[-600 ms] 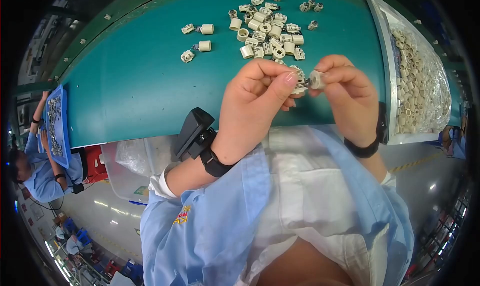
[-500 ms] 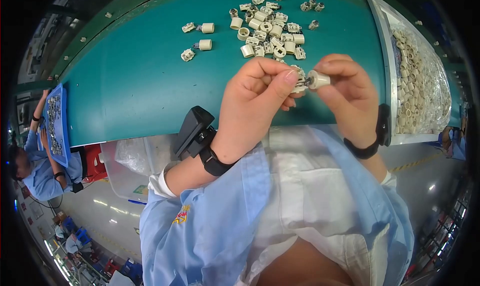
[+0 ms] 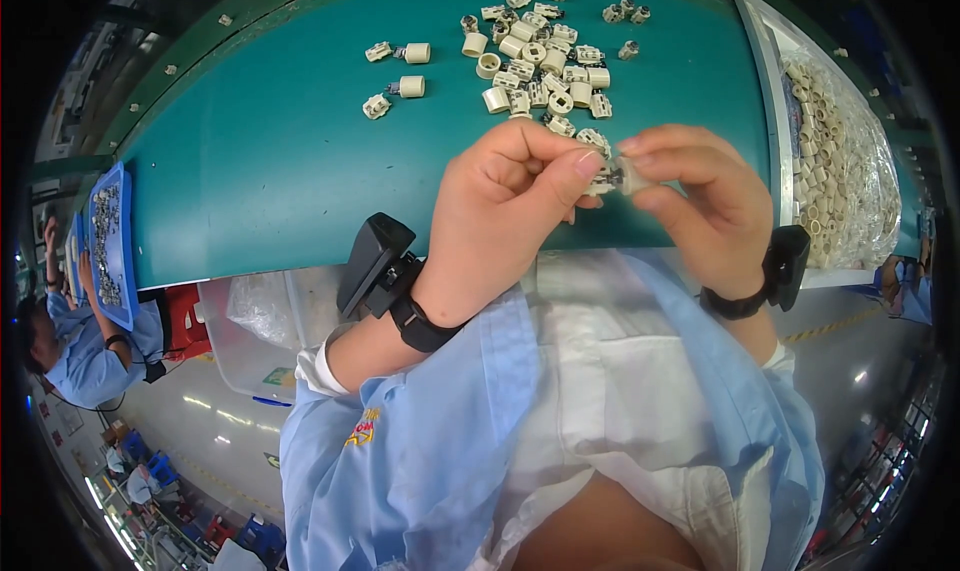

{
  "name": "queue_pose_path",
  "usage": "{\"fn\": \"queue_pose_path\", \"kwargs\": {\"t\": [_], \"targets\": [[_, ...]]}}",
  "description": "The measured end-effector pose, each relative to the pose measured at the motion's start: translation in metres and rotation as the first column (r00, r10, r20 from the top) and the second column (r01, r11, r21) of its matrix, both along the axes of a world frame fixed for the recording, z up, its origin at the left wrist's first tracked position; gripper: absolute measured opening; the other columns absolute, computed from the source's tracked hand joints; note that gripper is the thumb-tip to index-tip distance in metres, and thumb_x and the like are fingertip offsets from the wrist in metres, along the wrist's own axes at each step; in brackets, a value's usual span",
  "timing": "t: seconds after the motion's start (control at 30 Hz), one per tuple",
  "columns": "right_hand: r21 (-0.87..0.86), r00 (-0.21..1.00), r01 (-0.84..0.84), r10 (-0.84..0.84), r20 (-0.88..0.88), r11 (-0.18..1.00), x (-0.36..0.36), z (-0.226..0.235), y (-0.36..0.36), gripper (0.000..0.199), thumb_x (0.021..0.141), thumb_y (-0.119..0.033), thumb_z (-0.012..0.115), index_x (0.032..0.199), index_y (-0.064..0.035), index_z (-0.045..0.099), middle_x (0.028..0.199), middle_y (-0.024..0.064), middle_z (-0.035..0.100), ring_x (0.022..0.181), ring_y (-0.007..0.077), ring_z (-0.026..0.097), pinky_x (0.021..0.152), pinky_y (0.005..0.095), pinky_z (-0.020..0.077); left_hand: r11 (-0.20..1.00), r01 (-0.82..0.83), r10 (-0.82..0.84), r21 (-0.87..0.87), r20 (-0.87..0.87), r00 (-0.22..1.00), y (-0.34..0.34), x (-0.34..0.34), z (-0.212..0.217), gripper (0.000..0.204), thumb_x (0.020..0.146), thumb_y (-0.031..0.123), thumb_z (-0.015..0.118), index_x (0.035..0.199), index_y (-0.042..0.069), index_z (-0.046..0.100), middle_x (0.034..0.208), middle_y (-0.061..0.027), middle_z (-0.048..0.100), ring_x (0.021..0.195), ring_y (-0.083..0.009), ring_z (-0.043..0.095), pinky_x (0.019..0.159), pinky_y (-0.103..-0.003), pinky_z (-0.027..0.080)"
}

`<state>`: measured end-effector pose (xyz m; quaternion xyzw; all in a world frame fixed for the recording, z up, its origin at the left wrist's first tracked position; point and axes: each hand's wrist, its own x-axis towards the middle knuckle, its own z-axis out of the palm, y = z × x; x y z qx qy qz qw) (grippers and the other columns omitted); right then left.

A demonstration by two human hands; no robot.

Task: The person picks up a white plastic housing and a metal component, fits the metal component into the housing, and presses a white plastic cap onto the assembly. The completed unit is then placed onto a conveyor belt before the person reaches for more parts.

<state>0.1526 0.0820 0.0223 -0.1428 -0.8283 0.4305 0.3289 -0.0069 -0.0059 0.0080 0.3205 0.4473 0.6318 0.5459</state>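
Note:
My left hand point(image 3: 510, 206) and my right hand point(image 3: 700, 206) meet over the near edge of the green table point(image 3: 270, 161). Between their fingertips they pinch a small cream plastic part point(image 3: 612, 178), largely hidden by the fingers. I cannot tell whether it is one piece or two pressed together. A pile of similar cream cylindrical and clip-shaped parts point(image 3: 545, 56) lies on the table just beyond my hands. Each wrist carries a black band with a black box on it.
A clear tray point(image 3: 835, 161) full of cream rings stands at the table's right. A few loose parts point(image 3: 398, 71) lie left of the pile. At far left another person point(image 3: 60, 341) in blue sits by a blue tray point(image 3: 105, 236) of small parts.
The hands stay together at the same spot; the fingers have shifted slightly around the small part.

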Motion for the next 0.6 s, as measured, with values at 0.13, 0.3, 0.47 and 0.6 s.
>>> {"fn": "queue_pose_path", "kwargs": {"t": [0.13,0.3,0.47,0.6], "targets": [[-0.051,1.000,0.002,-0.002,-0.009,0.999,-0.001,-0.003,-0.003,0.022,0.070,0.005,0.060,0.091,0.0021,0.055,0.097,0.0150,0.053,0.090,0.0222,0.053,0.078,0.0300,0.0430,1.000,-0.014,0.014,0.013,-0.033,0.999,-0.004,0.004,0.001,0.007,0.081,0.007,0.055,0.084,0.001,0.052,0.076,-0.0031,0.059,0.065,-0.0055,0.054,0.054,-0.016,0.042],[-0.072,0.989,0.065,-0.074,-0.129,0.995,-0.010,-0.012,-0.008,0.019,0.071,-0.003,0.063,0.089,-0.0016,0.059,0.091,0.0105,0.059,0.084,0.0186,0.057,0.071,0.0244,0.0455,0.997,-0.069,0.068,0.035,0.011,0.998,-0.004,0.005,-0.002,0.006,0.080,0.005,0.055,0.083,0.001,0.052,0.077,-0.0041,0.059,0.066,-0.0052,0.053,0.055,-0.016,0.042],[-0.336,0.980,0.005,-0.072,-0.187,0.942,-0.013,-0.017,-0.011,0.022,0.072,-0.002,0.062,0.094,-0.0015,0.057,0.092,0.0101,0.058,0.085,0.0176,0.057,0.071,0.0242,0.0455,0.992,-0.066,0.071,0.106,-0.047,0.996,-0.001,0.005,-0.007,0.006,0.081,0.005,0.054,0.083,0.001,0.050,0.078,-0.0046,0.058,0.066,-0.0050,0.052,0.056,-0.016,0.042],[-0.561,0.982,-0.058,-0.053,-0.181,0.826,-0.017,-0.007,-0.008,0.025,0.073,0.002,0.059,0.098,0.0011,0.054,0.092,0.0120,0.054,0.090,0.0175,0.052,0.078,0.0277,0.0425,0.985,-0.084,0.076,0.153,0.059,0.995,0.001,0.006,-0.010,0.009,0.082,0.005,0.053,0.087,0.001,0.046,0.078,-0.0046,0.056,0.067,-0.0048,0.051,0.057,-0.016,0.041]]}}
